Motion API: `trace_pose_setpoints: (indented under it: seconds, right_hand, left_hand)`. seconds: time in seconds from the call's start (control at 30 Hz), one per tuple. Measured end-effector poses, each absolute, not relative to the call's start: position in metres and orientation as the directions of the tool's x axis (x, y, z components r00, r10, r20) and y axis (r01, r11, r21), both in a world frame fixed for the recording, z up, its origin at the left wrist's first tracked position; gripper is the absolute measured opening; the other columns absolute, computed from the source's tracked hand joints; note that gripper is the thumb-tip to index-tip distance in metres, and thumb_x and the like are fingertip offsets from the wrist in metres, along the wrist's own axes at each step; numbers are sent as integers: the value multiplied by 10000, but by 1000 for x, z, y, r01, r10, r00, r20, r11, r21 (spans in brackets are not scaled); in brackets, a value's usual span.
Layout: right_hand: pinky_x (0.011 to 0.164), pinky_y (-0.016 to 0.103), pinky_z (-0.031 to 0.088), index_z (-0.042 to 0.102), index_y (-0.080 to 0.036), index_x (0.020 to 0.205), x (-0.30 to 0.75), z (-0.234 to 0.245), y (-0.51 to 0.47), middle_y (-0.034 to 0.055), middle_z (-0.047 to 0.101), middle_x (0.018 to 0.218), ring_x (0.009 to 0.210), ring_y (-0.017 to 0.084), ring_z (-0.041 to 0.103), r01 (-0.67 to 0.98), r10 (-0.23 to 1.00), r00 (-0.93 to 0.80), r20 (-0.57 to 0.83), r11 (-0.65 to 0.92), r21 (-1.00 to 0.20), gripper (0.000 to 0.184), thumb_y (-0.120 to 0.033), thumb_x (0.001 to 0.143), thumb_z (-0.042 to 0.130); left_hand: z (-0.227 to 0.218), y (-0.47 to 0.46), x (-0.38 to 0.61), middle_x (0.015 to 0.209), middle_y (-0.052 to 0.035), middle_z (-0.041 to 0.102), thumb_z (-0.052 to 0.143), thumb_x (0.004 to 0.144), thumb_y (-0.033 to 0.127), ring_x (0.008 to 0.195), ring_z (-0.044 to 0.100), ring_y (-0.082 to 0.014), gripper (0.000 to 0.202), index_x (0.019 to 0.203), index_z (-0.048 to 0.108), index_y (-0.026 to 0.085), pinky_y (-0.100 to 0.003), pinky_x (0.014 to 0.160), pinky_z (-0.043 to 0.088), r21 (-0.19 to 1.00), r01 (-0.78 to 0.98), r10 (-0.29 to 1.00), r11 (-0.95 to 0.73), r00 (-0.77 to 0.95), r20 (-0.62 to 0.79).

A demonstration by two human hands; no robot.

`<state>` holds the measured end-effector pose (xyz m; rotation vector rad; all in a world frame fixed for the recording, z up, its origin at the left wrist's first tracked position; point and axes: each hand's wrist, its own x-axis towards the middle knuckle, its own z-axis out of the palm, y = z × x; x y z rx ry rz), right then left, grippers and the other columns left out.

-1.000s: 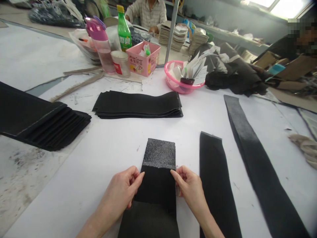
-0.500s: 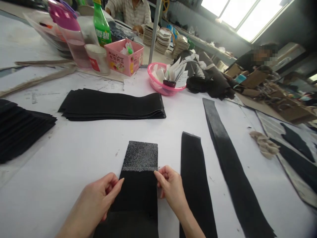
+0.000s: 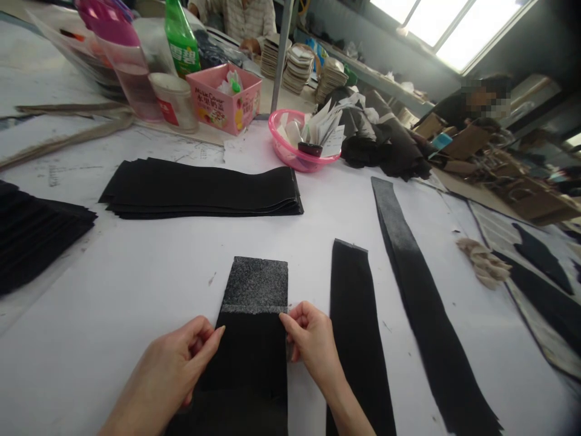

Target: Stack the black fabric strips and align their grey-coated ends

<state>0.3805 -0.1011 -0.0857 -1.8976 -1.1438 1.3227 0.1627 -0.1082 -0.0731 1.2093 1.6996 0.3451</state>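
While our left hand (image 3: 205, 344) pinches the left edge of the black strip (image 3: 252, 354) on the bench (image 3: 149, 272) before us, our right hand (image 3: 291, 332) pinches the opposite edge near its speckled end (image 3: 256, 281), presumably so that it stays straight between them. To the right we have a second strip (image 3: 357, 327) and a third strip (image 3: 424, 297), apparently placed for easy reach.

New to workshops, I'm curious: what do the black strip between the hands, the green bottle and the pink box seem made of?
Black strip: perhaps coated fabric or imitation leather; mostly smooth, dark, with a speckled grey end.
Green bottle: probably plastic, given its shiny, translucent look; glass is possible.
Pink box: likely card, smooth, from its flat printed sides and crisp edges.
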Motion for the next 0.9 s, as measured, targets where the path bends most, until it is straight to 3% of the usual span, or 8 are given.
trace_pose_setpoints:
  seconds: [0.9]
  right_hand:
    - [285,143,283,537,-186,694,381,-89,-103,-38,605,521,309,73,475,308,866,158,-475,-500,-809,283,-416,838,618]
  left_hand:
    - [-78,-110,160,309,85,390,427,825,638,293,435,-114,459,639,488,223,-194,420,351,641,661,858,391,-11,-513]
